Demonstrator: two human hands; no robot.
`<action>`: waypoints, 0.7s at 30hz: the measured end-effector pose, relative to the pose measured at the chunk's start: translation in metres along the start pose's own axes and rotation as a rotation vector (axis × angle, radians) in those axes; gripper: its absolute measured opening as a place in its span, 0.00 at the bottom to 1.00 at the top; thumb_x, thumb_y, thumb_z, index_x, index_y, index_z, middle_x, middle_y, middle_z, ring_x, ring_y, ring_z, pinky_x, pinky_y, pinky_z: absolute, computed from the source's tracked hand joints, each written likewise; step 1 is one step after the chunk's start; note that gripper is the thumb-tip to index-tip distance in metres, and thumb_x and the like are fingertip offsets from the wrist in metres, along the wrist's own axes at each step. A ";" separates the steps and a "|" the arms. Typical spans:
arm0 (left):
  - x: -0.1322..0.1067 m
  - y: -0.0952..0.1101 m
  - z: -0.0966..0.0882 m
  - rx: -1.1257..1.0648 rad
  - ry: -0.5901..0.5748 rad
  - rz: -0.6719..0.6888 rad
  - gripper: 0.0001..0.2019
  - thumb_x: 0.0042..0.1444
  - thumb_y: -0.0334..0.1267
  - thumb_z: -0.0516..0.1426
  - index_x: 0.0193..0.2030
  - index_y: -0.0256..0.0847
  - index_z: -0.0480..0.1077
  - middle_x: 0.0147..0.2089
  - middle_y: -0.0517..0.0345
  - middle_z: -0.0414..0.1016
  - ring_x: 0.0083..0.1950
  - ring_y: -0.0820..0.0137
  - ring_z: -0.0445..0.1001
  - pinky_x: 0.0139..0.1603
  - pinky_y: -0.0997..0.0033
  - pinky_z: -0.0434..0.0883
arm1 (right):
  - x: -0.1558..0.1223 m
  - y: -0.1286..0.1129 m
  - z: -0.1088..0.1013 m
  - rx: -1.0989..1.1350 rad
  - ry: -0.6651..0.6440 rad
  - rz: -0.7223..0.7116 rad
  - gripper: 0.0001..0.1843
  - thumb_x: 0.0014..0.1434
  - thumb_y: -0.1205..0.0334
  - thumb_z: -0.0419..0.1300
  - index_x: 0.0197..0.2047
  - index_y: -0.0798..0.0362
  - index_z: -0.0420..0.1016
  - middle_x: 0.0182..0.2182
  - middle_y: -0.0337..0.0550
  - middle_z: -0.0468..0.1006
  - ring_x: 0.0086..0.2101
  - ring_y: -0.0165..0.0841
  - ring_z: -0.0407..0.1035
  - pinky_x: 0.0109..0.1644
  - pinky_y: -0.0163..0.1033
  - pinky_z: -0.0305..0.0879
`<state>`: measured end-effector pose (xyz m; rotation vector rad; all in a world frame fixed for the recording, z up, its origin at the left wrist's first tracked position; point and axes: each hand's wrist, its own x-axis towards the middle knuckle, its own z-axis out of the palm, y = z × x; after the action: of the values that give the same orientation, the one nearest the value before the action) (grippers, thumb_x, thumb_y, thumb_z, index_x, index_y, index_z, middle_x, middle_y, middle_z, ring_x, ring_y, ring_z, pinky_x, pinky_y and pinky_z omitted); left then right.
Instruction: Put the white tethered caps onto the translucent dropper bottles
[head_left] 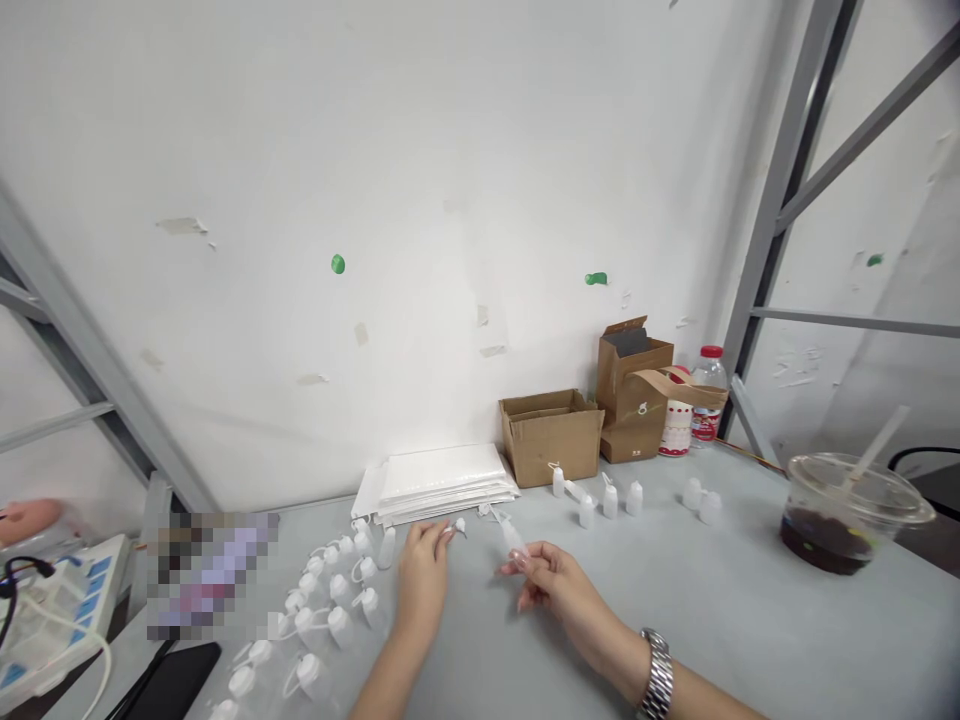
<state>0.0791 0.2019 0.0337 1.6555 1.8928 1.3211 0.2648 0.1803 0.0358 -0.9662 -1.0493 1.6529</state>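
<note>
Between the thumb and fingers of my right hand (553, 580) is a small translucent plastic bottle (511, 535), tilted, with a thin white strap at its top. My left hand (424, 560) is closed to a pinch on a small white cap (460, 525), a little left of that bottle. To the left of my left hand, several small white capped bottles (339, 627) stand in rows, many with loop straps. More such bottles (610, 500) stand beyond my right hand, and two (709, 506) sit farther right.
White padded envelopes (442, 480) lie stacked by the wall. Beside them stand an open cardboard box (551, 450), a brown paper bag (630, 410) and a red-capped bottle (705, 400). A drink cup (840, 530) with straw is at right; a power strip (67, 610) and black phone (176, 680) at left.
</note>
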 end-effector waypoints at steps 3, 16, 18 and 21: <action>-0.002 0.011 0.000 -0.547 -0.076 -0.289 0.08 0.48 0.34 0.57 0.36 0.39 0.75 0.38 0.52 0.76 0.42 0.66 0.73 0.48 0.65 0.66 | 0.002 0.001 0.001 -0.033 0.017 -0.009 0.21 0.42 0.47 0.65 0.29 0.55 0.64 0.28 0.44 0.78 0.19 0.27 0.67 0.30 0.37 0.63; -0.026 0.031 0.018 -1.316 -0.250 -0.785 0.04 0.52 0.26 0.55 0.31 0.36 0.71 0.32 0.54 0.76 0.34 0.73 0.75 0.37 0.73 0.70 | -0.001 0.018 0.011 -0.401 -0.007 -0.212 0.14 0.45 0.57 0.63 0.28 0.50 0.60 0.19 0.31 0.68 0.22 0.27 0.60 0.27 0.32 0.53; -0.028 0.032 0.016 -1.282 -0.269 -0.797 0.04 0.52 0.29 0.56 0.33 0.37 0.71 0.37 0.51 0.76 0.38 0.70 0.75 0.38 0.72 0.70 | -0.003 0.018 0.012 -0.496 0.012 -0.226 0.11 0.46 0.61 0.62 0.28 0.50 0.60 0.19 0.31 0.67 0.22 0.27 0.58 0.27 0.32 0.52; -0.029 0.032 0.016 -1.255 -0.317 -0.778 0.05 0.51 0.33 0.57 0.35 0.37 0.72 0.42 0.48 0.76 0.46 0.66 0.74 0.43 0.69 0.70 | -0.005 0.015 0.012 -0.600 0.038 -0.260 0.08 0.48 0.64 0.59 0.28 0.50 0.61 0.18 0.30 0.65 0.22 0.27 0.55 0.27 0.33 0.51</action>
<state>0.1187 0.1796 0.0402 0.3744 0.8928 1.2821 0.2512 0.1697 0.0262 -1.1699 -1.6168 1.1161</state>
